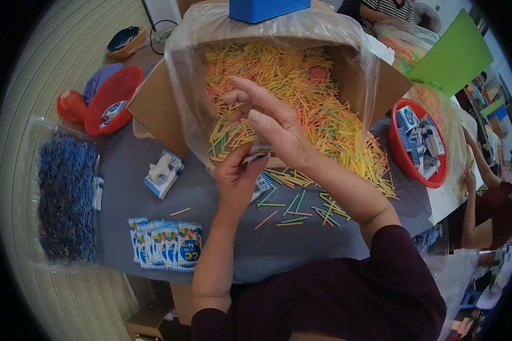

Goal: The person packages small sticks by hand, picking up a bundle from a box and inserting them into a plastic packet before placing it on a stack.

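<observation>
My left hand is closed on a small packet at the near edge of a plastic-lined box full of coloured sticks. Above the packet, my right hand has its fingers stretched out and apart, with nothing visible in it. Loose sticks lie on the grey table to the right of my left wrist. Another packet is partly hidden behind my left hand. An overlapping row of blue and white packets lies at the front left.
At left are a clear tray of blue strands, a red bowl and a crumpled packet. A red basket of packets stands at right. A blue bin is behind the box. Another person's arm shows at far right.
</observation>
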Demonstrator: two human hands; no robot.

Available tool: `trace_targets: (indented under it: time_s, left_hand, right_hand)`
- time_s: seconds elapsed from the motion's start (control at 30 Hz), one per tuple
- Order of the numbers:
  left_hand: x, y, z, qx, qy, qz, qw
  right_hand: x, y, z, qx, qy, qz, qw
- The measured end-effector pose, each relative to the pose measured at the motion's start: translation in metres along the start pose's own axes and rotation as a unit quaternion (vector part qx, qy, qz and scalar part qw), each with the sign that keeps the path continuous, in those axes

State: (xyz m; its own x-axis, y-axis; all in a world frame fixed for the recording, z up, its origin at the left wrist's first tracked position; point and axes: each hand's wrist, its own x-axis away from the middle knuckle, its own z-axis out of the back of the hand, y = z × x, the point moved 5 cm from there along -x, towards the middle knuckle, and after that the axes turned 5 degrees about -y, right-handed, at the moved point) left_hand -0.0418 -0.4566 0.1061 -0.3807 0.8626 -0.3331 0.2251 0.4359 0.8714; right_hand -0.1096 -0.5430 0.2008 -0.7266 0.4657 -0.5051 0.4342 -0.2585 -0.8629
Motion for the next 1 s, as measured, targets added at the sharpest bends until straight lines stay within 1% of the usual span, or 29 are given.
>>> trace_targets:
  time_s: [0.03,0.07,0.1,0.13,0.17,0.23,0.27,0.3,0.33,0.37,0.4,0.43,0.47,0.5,0.53,0.57,0.6,0.67,0.7,0.73,0.8,0.83,0.9,0.93,0.97,1.0]
  left_hand:
    - [0.004,0.002,0.001,0.001,-0.007,0.001,1.0]
    - [0.008,0.008,0.003,-0.021,0.004,-0.026,0.999]
    - [0.013,0.014,0.007,-0.045,0.016,-0.052,0.998]
    - [0.018,0.015,0.011,-0.049,0.014,-0.05,0.997]
    - [0.023,0.015,0.015,-0.077,0.01,-0.035,0.996]
    - [0.027,0.016,0.014,-0.106,0.008,-0.023,0.994]
    - [0.03,0.017,0.014,-0.097,0.031,-0.01,0.995]
    - [0.036,0.018,0.015,-0.087,0.055,0.006,0.995]
    - [0.041,0.02,0.014,-0.089,0.057,0.008,0.994]
    - [0.047,0.022,0.011,-0.14,0.041,0.015,0.989]
    - [0.052,0.022,0.007,-0.189,0.021,0.02,0.982]
    - [0.061,0.022,0.007,-0.188,0.017,0.021,0.982]
    - [0.074,0.019,0.013,-0.206,0.034,0.055,0.976]
    - [0.088,0.018,0.019,-0.225,0.052,0.091,0.969]
    - [0.098,0.024,0.022,-0.225,0.053,0.094,0.968]
    - [0.109,0.033,0.027,-0.156,0.08,0.104,0.979]
    - [0.118,0.039,0.031,-0.088,0.109,0.108,0.984]
    - [0.124,0.038,0.022,-0.096,0.128,0.093,0.983]
    - [0.123,0.036,0.015,-0.1,0.136,0.088,0.982]
    - [0.123,0.032,0.008,-0.06,0.137,0.075,0.986]
    - [0.119,0.025,0.011,-0.054,0.139,0.031,0.988]
    - [0.117,0.025,0.012,-0.043,0.138,0.007,0.989]
    - [0.113,0.033,0.016,-0.019,0.146,-0.014,0.989]
    - [0.113,0.037,0.019,0.005,0.15,-0.024,0.988]
    - [0.113,0.04,0.022,0.003,0.153,-0.021,0.988]
    - [0.112,0.044,0.023,-0.048,0.136,-0.01,0.99]
  right_hand:
    - [0.004,0.002,0.005,0.003,0.006,0.002,1.0]
    - [0.009,0.001,0.0,0.152,-0.074,0.076,0.983]
    - [0.015,-0.002,-0.009,0.294,-0.151,0.146,0.932]
    - [0.022,0.002,-0.016,0.321,-0.249,0.075,0.911]
    - [0.027,0.004,-0.014,0.319,-0.246,0.076,0.912]
    - [0.03,-0.003,-0.005,0.337,-0.143,0.155,0.918]
    - [0.033,-0.004,-0.004,0.333,-0.145,0.156,0.918]
    - [0.038,-0.005,-0.011,0.414,-0.196,0.153,0.876]
    - [0.044,-0.003,-0.018,0.491,-0.244,0.148,0.823]
    - [0.052,-0.001,-0.021,0.489,-0.241,0.146,0.825]
    - [0.062,0.01,-0.025,0.474,-0.28,0.093,0.83]
    - [0.067,0.017,-0.026,0.457,-0.318,0.041,0.83]
    - [0.07,0.014,-0.023,0.438,-0.345,0.046,0.829]
    - [0.07,0.01,-0.017,0.438,-0.345,0.045,0.829]
    - [0.07,0.002,-0.009,0.343,-0.326,0.049,0.88]
    - [0.07,-0.005,-0.002,0.242,-0.304,0.052,0.92]
    - [0.073,-0.008,0.001,0.237,-0.308,0.054,0.92]
    - [0.063,-0.015,0.0,0.282,-0.295,0.086,0.909]
    - [0.066,-0.014,-0.014,0.296,-0.311,0.122,0.895]
    - [0.069,-0.016,-0.026,0.298,-0.318,0.142,0.889]
    - [0.077,-0.003,-0.046,0.283,-0.429,0.008,0.858]
    - [0.076,-0.004,-0.045,0.286,-0.433,0.017,0.854]
    - [0.072,-0.007,-0.03,0.309,-0.354,0.032,0.882]
    - [0.072,-0.005,-0.029,0.307,-0.357,0.034,0.882]
    - [0.072,-0.009,-0.027,0.28,-0.314,0.072,0.904]
    - [0.074,-0.014,-0.026,0.251,-0.269,0.106,0.924]
